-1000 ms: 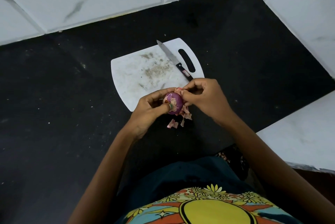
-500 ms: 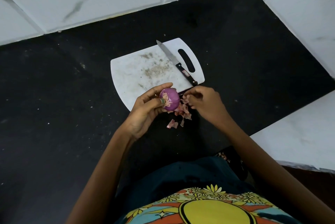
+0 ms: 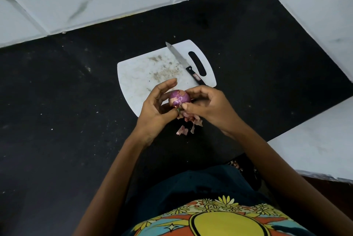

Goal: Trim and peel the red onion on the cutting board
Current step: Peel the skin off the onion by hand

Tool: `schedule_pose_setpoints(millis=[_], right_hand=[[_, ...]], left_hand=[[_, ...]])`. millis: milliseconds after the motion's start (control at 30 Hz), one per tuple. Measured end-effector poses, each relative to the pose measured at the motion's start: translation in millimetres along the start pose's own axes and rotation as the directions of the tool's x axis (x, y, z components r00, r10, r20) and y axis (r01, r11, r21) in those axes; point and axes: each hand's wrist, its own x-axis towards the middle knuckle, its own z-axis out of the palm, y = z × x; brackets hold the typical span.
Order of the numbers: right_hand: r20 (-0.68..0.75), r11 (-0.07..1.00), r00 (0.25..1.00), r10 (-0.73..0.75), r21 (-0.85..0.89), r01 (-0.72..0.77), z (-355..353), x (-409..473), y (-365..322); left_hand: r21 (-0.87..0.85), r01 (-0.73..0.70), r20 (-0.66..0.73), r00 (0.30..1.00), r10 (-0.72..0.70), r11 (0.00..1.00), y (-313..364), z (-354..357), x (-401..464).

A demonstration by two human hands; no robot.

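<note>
A small red onion [image 3: 179, 98], shiny purple with patches of dry skin, is held above the near edge of the white cutting board [image 3: 141, 75]. My left hand [image 3: 157, 106] holds it from the left and below, the upper fingers stretched out. My right hand [image 3: 207, 105] grips it from the right, thumb pressed at its lower end. A knife [image 3: 184, 63] with a black handle lies on the board beside the handle slot, touched by neither hand.
Pink peel scraps [image 3: 188, 123] lie on the black counter [image 3: 66, 102] just under my hands. White tiled walls rise at the back and right. A white ledge [image 3: 321, 140] stands at the near right.
My right hand has come back up from the peel scraps onto the onion. The onion has turned in my left hand, and its upper fingers have lifted off it.
</note>
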Motion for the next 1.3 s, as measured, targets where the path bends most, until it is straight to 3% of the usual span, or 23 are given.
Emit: schedule_pose_setpoints(millis=[100,200,267,700,1033,1300], right_hand=[[-0.063,0.998,0.996,-0.063,0.008,0.064,4.3,-2.3,1.3],[-0.111,0.994,0.988,-0.107,0.014,0.109,8.5,-3.6,2.3],[-0.120,0.993,0.986,-0.119,0.005,0.120,9.9,-4.1,3.2],[-0.044,0.962,0.985,-0.165,-0.225,0.151,1.5,-3.1,-14.8],[-0.106,0.910,0.965,-0.239,-0.371,0.185,-0.7,0.1,-21.2],[-0.092,0.927,0.977,-0.195,-0.343,0.153,-0.9,-1.7,-19.3]], left_hand=[[-0.045,0.084,-0.021,0.996,-0.085,0.995,-1.9,0.1,1.1],[-0.227,0.260,0.035,0.965,-0.259,0.939,-4.1,0.3,0.2],[-0.297,0.300,0.054,0.953,-0.298,0.907,-3.6,2.7,-0.1],[-0.190,0.167,-0.036,0.984,-0.177,0.967,-4.6,0.0,-0.2],[-0.144,0.140,-0.001,0.990,-0.142,0.980,-4.1,-1.8,1.6],[-0.034,0.094,0.003,0.996,-0.093,0.995,-1.9,-4.6,1.9]])
